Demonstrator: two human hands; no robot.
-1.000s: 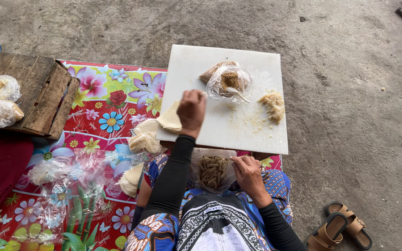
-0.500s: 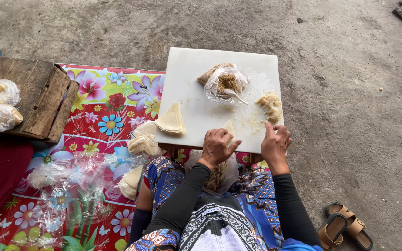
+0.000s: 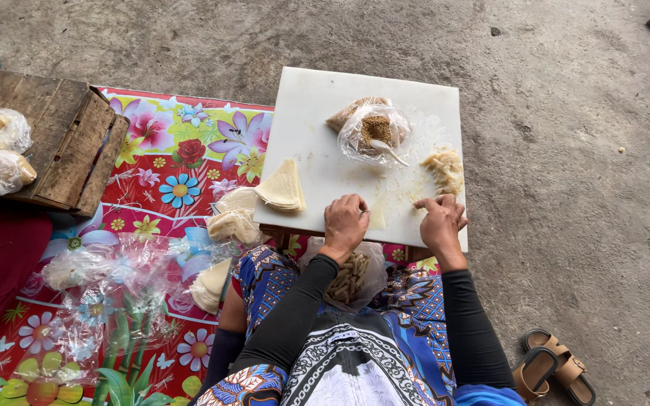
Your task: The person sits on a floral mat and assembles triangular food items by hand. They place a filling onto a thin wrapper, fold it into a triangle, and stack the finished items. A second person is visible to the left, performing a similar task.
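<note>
While you sit over the white cutting board (image 3: pixel 317 113), both your hands rest at its near edge: your left hand (image 3: pixel 344 222) curls knuckles-down on the board, and your right hand (image 3: pixel 441 221) pinches at a pale wrapper (image 3: pixel 380 210) lying flat between them; whether either truly grips it cannot be told. A stack of triangular wrappers (image 3: pixel 282 186) lies just left, a bag of filling (image 3: pixel 374 132) beyond, finished rolls (image 3: pixel 349 277) in your lap.

We see a smooth, matt white plastic board (image 3: pixel 317 113), a clear glossy plastic bag (image 3: pixel 374 131), a rough, weathered wooden crate (image 3: pixel 69 146), a glossy floral plastic mat (image 3: pixel 174 173) and rough, matt concrete floor (image 3: pixel 566 173).
</note>
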